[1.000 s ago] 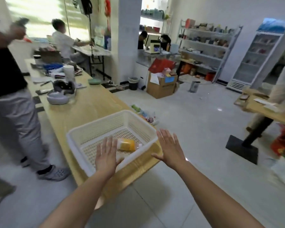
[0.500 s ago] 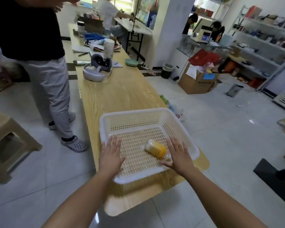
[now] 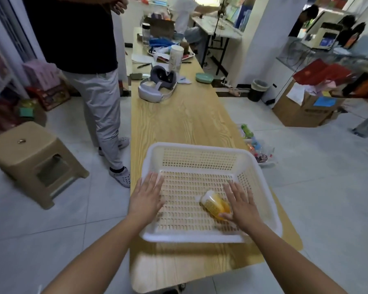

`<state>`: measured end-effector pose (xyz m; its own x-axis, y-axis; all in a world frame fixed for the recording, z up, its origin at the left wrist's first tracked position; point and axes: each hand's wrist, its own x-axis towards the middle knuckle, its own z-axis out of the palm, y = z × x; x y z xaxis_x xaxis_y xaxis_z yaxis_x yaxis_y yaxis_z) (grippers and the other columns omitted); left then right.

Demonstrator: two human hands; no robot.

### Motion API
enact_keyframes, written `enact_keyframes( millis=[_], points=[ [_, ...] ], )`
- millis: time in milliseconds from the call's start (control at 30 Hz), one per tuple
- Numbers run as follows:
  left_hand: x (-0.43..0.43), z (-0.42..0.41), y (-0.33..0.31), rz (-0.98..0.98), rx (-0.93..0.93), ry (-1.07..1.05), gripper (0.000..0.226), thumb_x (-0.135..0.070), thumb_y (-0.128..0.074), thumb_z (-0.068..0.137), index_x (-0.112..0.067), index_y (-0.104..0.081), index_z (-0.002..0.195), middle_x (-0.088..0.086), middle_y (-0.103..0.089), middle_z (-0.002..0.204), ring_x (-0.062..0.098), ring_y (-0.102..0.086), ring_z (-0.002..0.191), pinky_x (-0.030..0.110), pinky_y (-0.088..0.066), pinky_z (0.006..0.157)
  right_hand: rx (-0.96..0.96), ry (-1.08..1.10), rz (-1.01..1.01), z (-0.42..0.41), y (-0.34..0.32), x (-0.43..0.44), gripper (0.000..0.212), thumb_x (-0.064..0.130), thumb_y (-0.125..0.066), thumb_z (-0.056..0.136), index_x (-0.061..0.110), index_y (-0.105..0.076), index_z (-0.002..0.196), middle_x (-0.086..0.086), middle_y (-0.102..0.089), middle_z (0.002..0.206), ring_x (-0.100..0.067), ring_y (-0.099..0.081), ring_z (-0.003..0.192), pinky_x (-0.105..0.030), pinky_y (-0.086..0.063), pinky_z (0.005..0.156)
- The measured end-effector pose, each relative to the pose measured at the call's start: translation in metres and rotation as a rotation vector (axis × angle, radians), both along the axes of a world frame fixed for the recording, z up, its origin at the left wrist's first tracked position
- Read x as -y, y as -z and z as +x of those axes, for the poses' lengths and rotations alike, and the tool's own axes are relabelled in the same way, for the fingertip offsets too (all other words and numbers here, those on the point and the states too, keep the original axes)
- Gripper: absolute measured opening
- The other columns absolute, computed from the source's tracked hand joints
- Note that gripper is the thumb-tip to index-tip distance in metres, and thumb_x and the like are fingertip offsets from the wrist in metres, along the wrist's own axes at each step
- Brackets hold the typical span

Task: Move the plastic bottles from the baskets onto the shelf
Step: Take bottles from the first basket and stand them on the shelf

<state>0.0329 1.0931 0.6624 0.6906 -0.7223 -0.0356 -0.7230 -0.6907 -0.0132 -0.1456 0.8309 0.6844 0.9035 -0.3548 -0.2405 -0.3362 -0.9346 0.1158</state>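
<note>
A small plastic bottle [image 3: 215,204] with orange contents lies on its side in a white perforated basket [image 3: 200,149] at the near end of a long wooden table [image 3: 185,117]. My right hand [image 3: 240,203] is inside the basket with straight fingers, its thumb side touching the bottle. My left hand [image 3: 147,196] hovers flat over the basket's left edge, fingers straight and holding nothing. No other bottle shows in the basket.
A person in grey trousers [image 3: 100,107] stands left of the table beside a brown plastic stool [image 3: 33,158]. A headset [image 3: 157,85], a paper cup [image 3: 175,58] and clutter sit further up the table. A cardboard box [image 3: 306,109] and a bin [image 3: 258,90] stand on the floor to the right.
The view has swung left and down over the basket. Both hands have moved from its near rim into it, and my right hand has come up against the bottle.
</note>
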Motion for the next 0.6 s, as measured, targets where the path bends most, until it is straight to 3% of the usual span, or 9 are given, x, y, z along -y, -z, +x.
enact_keyframes(
  millis=[33,100,200,267,333,367,433,500,600],
  points=[
    [0.000,0.001,-0.002,0.004,-0.041,-0.025,0.070,-0.054,-0.021,0.096,-0.016,-0.006,0.153,0.010,-0.012,0.159,0.023,-0.006,0.148,0.040,0.002,0.117,-0.030,-0.095,-0.043,0.006,-0.001,0.005,0.112,0.065,-0.060,0.072,0.024,0.006,0.151,0.000,0.013,0.159,-0.026,-0.016,0.145,-0.048,0.003,0.114],
    [0.002,0.007,-0.005,0.017,-0.130,-0.072,0.069,-0.055,-0.020,0.093,-0.014,-0.022,0.149,0.012,-0.035,0.152,0.023,-0.017,0.145,0.042,-0.012,0.113,-0.074,-0.333,-0.156,0.023,-0.005,0.017,0.102,0.040,-0.075,0.073,0.029,-0.009,0.150,-0.001,0.007,0.160,-0.024,-0.017,0.145,-0.050,-0.009,0.116],
    [0.002,0.011,-0.005,0.043,-0.176,-0.138,0.075,-0.060,0.002,0.095,-0.015,-0.017,0.152,0.007,-0.018,0.157,0.021,-0.005,0.145,0.041,-0.012,0.113,-0.256,-0.703,-0.223,0.036,-0.002,0.034,0.094,0.010,-0.064,0.084,0.038,-0.003,0.149,0.001,0.024,0.157,-0.025,0.000,0.148,-0.046,-0.012,0.119],
    [0.002,0.011,-0.004,0.051,-0.150,-0.157,0.080,-0.062,0.011,0.092,-0.017,-0.012,0.154,0.006,-0.010,0.159,0.020,-0.002,0.145,0.040,-0.003,0.115,-0.356,-0.657,-0.131,0.034,-0.004,0.039,0.094,0.000,-0.062,0.082,0.041,-0.009,0.149,0.006,0.019,0.159,-0.028,-0.023,0.141,-0.040,-0.040,0.103],
    [0.002,0.007,-0.003,0.080,-0.180,-0.181,0.075,-0.058,0.004,0.096,-0.015,-0.024,0.151,0.008,-0.022,0.158,0.023,-0.015,0.143,0.039,-0.005,0.115,-0.310,-0.511,-0.021,0.029,-0.002,0.036,0.096,-0.007,-0.058,0.081,0.044,-0.012,0.148,0.006,0.015,0.159,-0.028,-0.035,0.133,-0.038,-0.048,0.090],
    [0.003,0.005,-0.003,0.068,-0.153,-0.187,0.074,-0.058,0.003,0.097,-0.015,-0.024,0.150,0.007,-0.021,0.158,0.024,-0.016,0.143,0.039,-0.005,0.114,-0.281,-0.449,-0.010,0.029,-0.002,0.034,0.094,-0.007,-0.056,0.083,0.044,-0.011,0.148,0.003,0.013,0.160,-0.028,-0.034,0.134,-0.038,-0.048,0.090],
    [0.003,0.002,-0.005,0.060,-0.155,-0.177,0.079,-0.064,0.011,0.090,-0.019,-0.002,0.154,0.002,0.001,0.161,0.020,0.001,0.147,0.037,0.001,0.116,-0.266,-0.320,-0.001,0.029,0.005,0.035,0.086,0.001,-0.055,0.088,0.042,-0.011,0.148,-0.002,0.007,0.160,-0.030,-0.031,0.138,-0.041,-0.046,0.096],
    [0.006,0.001,-0.002,0.033,-0.086,-0.194,0.077,-0.067,0.006,0.088,-0.022,0.017,0.150,-0.003,0.020,0.157,0.015,0.017,0.146,0.037,0.006,0.118,-0.209,-0.134,0.093,0.027,0.012,0.038,0.077,0.026,-0.061,0.089,0.038,-0.013,0.148,-0.007,-0.007,0.159,-0.030,-0.039,0.133,-0.043,-0.046,0.095],
    [0.012,-0.002,-0.001,0.062,-0.068,-0.207,0.072,-0.056,-0.021,0.097,-0.021,0.008,0.153,0.001,0.013,0.161,0.018,0.013,0.148,0.039,0.004,0.118,-0.101,0.026,0.207,0.022,0.025,0.044,0.078,0.057,-0.058,0.083,0.023,-0.020,0.142,-0.011,-0.046,0.133,-0.031,-0.058,0.105,-0.040,-0.050,0.077]
  ],
)
